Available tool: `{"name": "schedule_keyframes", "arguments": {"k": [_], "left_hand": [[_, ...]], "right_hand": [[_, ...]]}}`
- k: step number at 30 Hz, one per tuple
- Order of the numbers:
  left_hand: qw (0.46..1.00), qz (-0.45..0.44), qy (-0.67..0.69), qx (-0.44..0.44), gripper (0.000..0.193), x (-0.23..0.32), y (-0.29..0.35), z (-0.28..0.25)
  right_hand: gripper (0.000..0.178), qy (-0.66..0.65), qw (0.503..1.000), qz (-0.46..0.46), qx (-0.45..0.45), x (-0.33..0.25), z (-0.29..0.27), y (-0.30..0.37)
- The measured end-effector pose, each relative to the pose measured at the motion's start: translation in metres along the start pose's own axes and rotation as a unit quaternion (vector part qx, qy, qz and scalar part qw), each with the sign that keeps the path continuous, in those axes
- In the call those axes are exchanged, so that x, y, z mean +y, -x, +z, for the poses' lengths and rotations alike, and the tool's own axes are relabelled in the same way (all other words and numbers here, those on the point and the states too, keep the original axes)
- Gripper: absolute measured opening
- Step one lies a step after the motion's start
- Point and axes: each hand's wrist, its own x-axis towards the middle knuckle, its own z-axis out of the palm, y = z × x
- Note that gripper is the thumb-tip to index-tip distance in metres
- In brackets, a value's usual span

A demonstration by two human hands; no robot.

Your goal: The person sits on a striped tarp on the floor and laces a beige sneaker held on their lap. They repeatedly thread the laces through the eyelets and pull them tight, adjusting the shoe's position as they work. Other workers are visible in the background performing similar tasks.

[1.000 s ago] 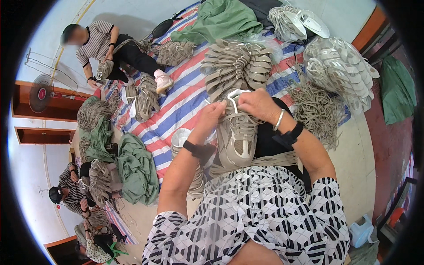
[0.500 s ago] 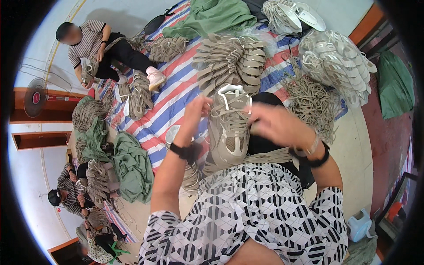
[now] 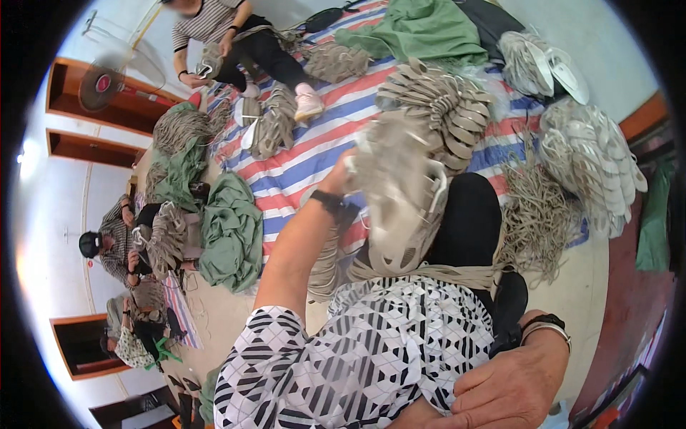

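Note:
Over my lap, a beige-grey shoe upper (image 3: 391,146) is held up and smeared by motion. My left hand (image 3: 345,173) grips its left side, most of the fingers hidden behind it. Under and behind it, another beige upper (image 3: 411,222) with a white-edged collar rests on my thighs, toe toward me. My right hand (image 3: 511,386) is at the lower right, against the patterned shirt (image 3: 386,343) at my waist. Its fingers are curled, and whatever they may pinch is hidden. A bundle of flat beige laces (image 3: 457,274) lies across my lap.
A fanned pile of uppers (image 3: 439,107) lies ahead on the striped sheet (image 3: 314,136). To its right are a heap of loose laces (image 3: 536,214) and stacked pale uppers (image 3: 589,161). Green cloth (image 3: 230,229) lies left. Several people work at the left, one (image 3: 214,36) holding an upper.
My right hand has left the shoe and dropped to my waist at the lower right. My left hand has taken hold of an upper and lifted it. The whole view has shifted and tilted.

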Motion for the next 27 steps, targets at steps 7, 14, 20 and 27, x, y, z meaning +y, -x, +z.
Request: {"name": "schedule_keyframes", "arguments": {"k": [7, 14, 20, 27], "left_hand": [[0.989, -0.056, 0.139, 0.017, 0.028, 0.004, 0.026, -0.016], [0.986, -0.031, 0.163, 0.002, 0.034, 0.03, 0.023, 0.013], [0.931, 0.112, 0.342, -0.06, 0.04, -0.02, 0.04, -0.021], [0.9, 0.167, 0.402, -0.021, 0.038, -0.043, 0.073, -0.088]], "right_hand": [[0.041, -0.022, 0.998, -0.05, 0.03, 0.024, 0.006, -0.004], [0.036, 0.064, 0.869, 0.33, 0.363, 0.158, -0.078, 0.034], [0.045, 0.168, 0.831, 0.52, 0.108, 0.28, -0.093, 0.074], [0.03, -0.042, 0.823, 0.436, 0.361, 0.219, -0.112, 0.1]]}}
